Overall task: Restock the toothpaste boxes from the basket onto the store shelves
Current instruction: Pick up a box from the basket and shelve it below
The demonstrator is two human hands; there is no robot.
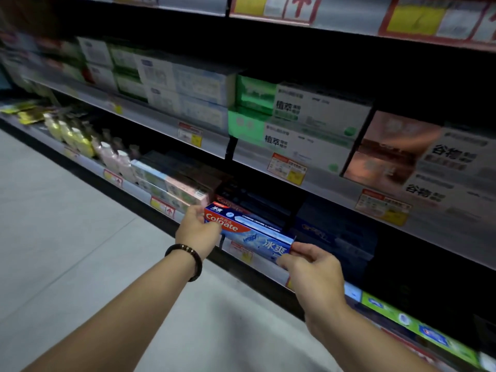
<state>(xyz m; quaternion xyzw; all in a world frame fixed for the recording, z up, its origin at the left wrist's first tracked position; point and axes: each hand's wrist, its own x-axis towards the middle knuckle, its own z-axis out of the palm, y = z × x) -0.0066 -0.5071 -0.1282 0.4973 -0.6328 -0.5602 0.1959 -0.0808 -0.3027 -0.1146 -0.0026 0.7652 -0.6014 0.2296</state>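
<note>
Box (252, 234): blue Colgate carton, held level between both hands at the lower shelf (128, 183) edge.
Left hand (197, 232): fingers grip its red end.
Right hand (314, 275): fingers (303, 249) pinch the other end.
Just beyond the fingers: dark boxes (257, 202).

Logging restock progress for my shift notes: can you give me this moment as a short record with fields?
item: blue-and-red cardboard Colgate toothpaste box
left grip: holds the box's red end
right grip: pinches its blue end
position: in front of dark boxes on the lower grey shelf
basket: not in view
</note>
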